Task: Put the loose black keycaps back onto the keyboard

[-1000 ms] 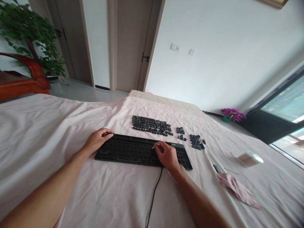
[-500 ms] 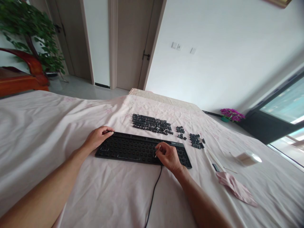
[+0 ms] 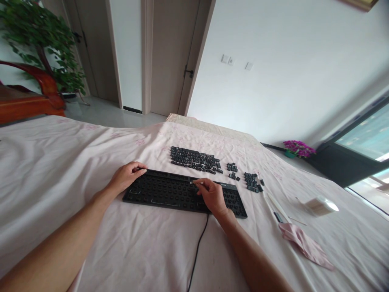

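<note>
A black keyboard (image 3: 170,190) with its keycaps off lies on the pale pink cloth, its cable (image 3: 199,243) running toward me. My left hand (image 3: 127,175) grips the keyboard's far left corner, thumb on top. Between the pinched fingers of my right hand (image 3: 213,195) is a cotton swab (image 3: 196,183), held over the right-middle part of the keyboard near its far edge. Whether the swab's tip touches the board I cannot tell. Beyond the keyboard lie loose black keycaps (image 3: 194,159), with smaller groups of keycaps (image 3: 252,181) to the right.
On the right stand a clear tub of cotton swabs (image 3: 321,205) and a crumpled pink cloth (image 3: 305,245). A thin brush-like tool (image 3: 278,217) and a loose swab (image 3: 298,221) lie nearby. A wooden chair (image 3: 45,91) is at the far left.
My right hand has moved the swab slightly left and toward the keyboard's far edge, and the swab now lies more level. My left hand keeps its hold on the corner.
</note>
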A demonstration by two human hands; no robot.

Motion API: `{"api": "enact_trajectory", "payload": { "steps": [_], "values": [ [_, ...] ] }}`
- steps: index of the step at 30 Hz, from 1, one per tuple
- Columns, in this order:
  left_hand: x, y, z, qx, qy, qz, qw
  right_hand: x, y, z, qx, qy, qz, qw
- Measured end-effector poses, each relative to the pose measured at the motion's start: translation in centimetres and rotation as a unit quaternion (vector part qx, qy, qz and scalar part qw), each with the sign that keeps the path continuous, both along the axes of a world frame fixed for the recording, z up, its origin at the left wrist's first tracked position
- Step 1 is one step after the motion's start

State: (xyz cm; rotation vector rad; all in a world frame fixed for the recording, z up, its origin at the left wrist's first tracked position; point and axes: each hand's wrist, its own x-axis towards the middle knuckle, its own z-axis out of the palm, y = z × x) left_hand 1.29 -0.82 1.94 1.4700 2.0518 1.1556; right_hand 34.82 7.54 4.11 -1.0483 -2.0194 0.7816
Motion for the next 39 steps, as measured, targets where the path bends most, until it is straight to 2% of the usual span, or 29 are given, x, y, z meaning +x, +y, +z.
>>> {"api": "enact_trajectory", "payload": {
  "steps": [5,10,13,24,31,35,39],
  "values": [
    [0.0,-0.1,0.1,0.003,0.006,0.0,1.0,-0.3,-0.1,0.1,0.01,-0.041,0.029,0.999],
    [-0.1,0.0,-0.1,0.004,0.01,-0.005,1.0,0.3,-0.6,0.9,0.072,-0.066,0.047,0.994],
    [-0.1,0.0,-0.1,0.007,0.012,-0.003,1.0,0.7,-1.0,1.4,0.085,-0.076,0.053,0.992],
    [-0.1,0.0,-0.1,0.01,0.016,-0.002,1.0,1.8,-1.8,1.8,0.056,-0.081,0.074,0.992],
    [0.1,0.0,0.2,0.003,0.014,0.0,1.0,1.0,-1.4,0.7,-0.042,0.02,0.035,0.998],
    [0.1,-0.1,0.3,0.006,0.01,0.006,1.0,-0.2,-1.4,0.5,-0.032,0.031,0.02,0.999],
    [0.1,-0.1,0.2,0.004,0.013,0.003,1.0,-0.9,-1.2,0.3,0.0,0.009,0.045,0.999]
  ]
}}
